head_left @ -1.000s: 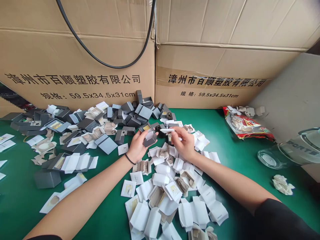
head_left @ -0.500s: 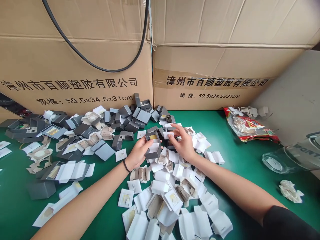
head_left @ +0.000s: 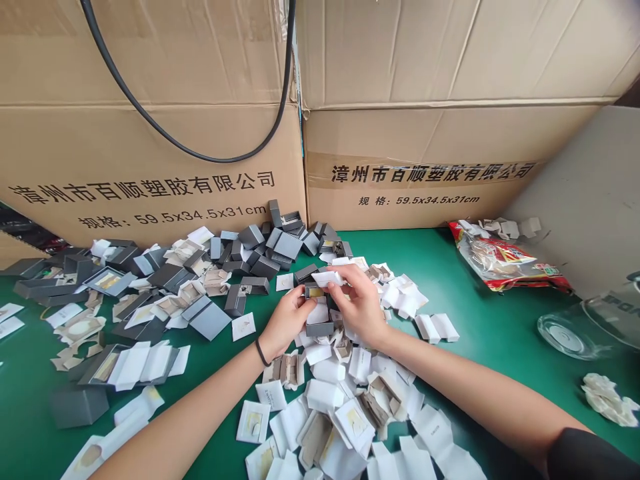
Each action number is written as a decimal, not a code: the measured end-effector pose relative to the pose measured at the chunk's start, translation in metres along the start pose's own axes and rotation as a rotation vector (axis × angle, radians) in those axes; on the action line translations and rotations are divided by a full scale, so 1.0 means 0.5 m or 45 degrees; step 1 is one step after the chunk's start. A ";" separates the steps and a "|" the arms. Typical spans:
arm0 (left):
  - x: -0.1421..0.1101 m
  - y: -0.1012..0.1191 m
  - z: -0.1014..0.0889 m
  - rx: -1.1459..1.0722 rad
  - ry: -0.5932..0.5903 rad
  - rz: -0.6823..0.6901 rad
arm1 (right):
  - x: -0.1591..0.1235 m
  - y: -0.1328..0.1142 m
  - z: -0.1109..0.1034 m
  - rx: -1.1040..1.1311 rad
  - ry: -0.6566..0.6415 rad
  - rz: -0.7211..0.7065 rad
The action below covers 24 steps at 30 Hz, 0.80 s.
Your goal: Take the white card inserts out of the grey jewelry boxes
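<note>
My left hand grips a small dark grey box by its left side, thumb over the edge. The box is open toward me, with white card and a yellowish patch showing inside. Just above its opening, my right hand pinches a folded white card piece between thumb and fingers. Below both hands spreads a heap of white card inserts, some with brown undersides. To the left and behind lie many dark grey boxes, some of them open.
Two large cardboard cartons stand along the back, with a black cable hanging in front. On the right are a red snack bag, a clear plastic container and crumpled paper on the green tabletop.
My right hand has moved left and closer to the box, bringing the white card piece over its opening. The box has turned more upright in my left hand. The view has tilted slightly up.
</note>
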State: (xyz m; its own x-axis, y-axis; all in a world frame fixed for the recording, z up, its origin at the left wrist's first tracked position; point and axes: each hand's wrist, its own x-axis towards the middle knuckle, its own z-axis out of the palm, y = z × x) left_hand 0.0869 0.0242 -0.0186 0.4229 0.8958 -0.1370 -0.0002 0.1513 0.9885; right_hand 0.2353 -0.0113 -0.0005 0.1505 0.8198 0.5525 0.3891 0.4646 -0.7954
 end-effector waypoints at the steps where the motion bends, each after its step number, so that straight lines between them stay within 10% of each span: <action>1: 0.000 0.001 0.001 0.028 0.014 0.002 | 0.004 -0.008 0.007 -0.013 -0.019 -0.047; 10: -0.004 0.009 -0.002 0.065 0.033 -0.049 | -0.012 0.009 0.021 -0.156 -0.041 -0.348; 24: -0.003 0.000 -0.003 -0.095 0.042 0.021 | -0.011 0.023 0.014 -0.049 -0.078 -0.218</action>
State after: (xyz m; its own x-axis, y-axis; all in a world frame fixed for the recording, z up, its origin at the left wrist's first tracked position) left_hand 0.0847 0.0237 -0.0183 0.3918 0.9117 -0.1240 -0.0749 0.1659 0.9833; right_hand 0.2325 -0.0080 -0.0143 0.0243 0.7492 0.6620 0.4389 0.5869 -0.6804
